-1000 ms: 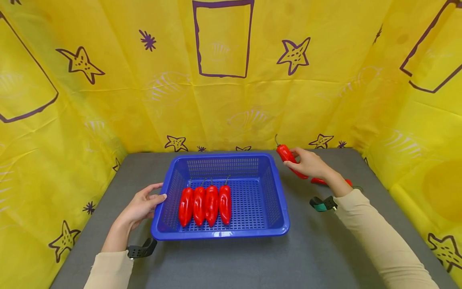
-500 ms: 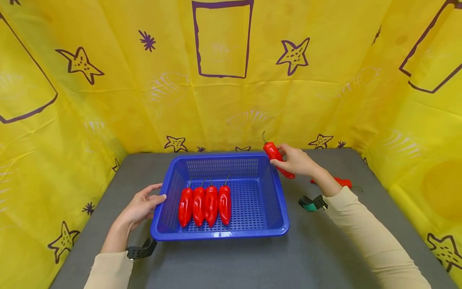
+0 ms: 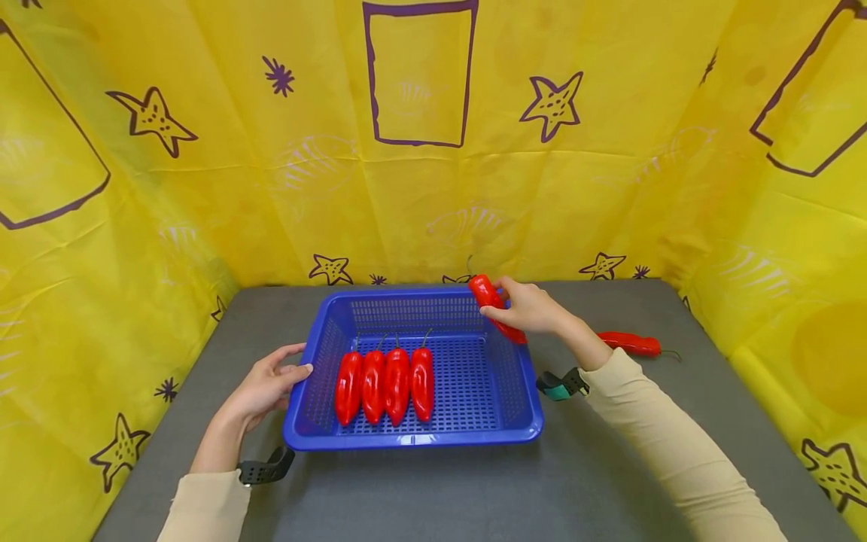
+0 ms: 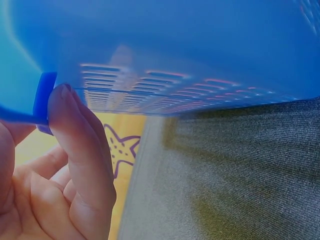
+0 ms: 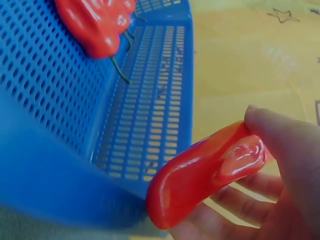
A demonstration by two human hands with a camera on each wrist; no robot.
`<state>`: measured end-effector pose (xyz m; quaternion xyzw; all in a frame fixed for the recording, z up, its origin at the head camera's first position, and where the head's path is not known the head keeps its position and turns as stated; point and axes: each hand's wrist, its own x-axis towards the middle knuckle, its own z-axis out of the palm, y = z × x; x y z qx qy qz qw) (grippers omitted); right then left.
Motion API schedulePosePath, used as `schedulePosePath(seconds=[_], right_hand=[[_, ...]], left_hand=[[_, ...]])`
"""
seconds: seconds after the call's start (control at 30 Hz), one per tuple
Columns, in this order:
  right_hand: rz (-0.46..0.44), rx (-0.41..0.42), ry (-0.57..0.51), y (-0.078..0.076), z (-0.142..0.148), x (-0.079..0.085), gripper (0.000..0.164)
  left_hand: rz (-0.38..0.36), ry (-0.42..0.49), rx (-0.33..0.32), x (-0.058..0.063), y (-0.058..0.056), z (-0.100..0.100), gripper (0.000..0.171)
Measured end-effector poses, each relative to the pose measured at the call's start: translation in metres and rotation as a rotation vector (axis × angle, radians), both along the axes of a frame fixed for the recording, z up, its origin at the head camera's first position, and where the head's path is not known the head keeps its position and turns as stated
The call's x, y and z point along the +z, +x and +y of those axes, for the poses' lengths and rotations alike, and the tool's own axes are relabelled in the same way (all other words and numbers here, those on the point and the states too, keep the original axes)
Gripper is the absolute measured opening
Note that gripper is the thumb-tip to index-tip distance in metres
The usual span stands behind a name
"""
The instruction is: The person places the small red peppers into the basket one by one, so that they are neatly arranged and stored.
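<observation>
A blue plastic basket with slotted sides stands in the middle, and several red chili peppers lie side by side in its left half, green stems pointing to the back. My left hand grips the basket's left rim; in the left wrist view its fingers press around the rim edge. My right hand pinches another red chili pepper between thumb and fingers, over the basket's back right corner. That pepper is tilted, stem up toward the back left.
One more red chili pepper lies on the grey tabletop right of the basket, its left tip partly hidden by the right forearm. A yellow patterned cloth hangs behind and along both sides.
My right hand has carried its pepper leftward from beside the basket to over its back right corner. The pepper on the table shows more now. My left hand and the basket stay put.
</observation>
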<state>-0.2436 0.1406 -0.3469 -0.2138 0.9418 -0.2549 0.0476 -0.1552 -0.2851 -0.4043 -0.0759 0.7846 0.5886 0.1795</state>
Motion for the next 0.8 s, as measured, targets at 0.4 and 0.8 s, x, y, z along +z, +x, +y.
schedulePosePath(seconds=[0.4, 0.8], right_hand=[[-0.076, 0.008, 0.060, 0.001, -0.019, -0.004, 0.056], [-0.132, 0.048, 0.124, 0.006, -0.038, -0.010, 0.052]], left_hand=[[0.005, 0.009, -0.006, 0.001, 0.000, 0.000, 0.069], [0.004, -0.003, -0.008, 0.002, 0.001, 0.001, 0.068]])
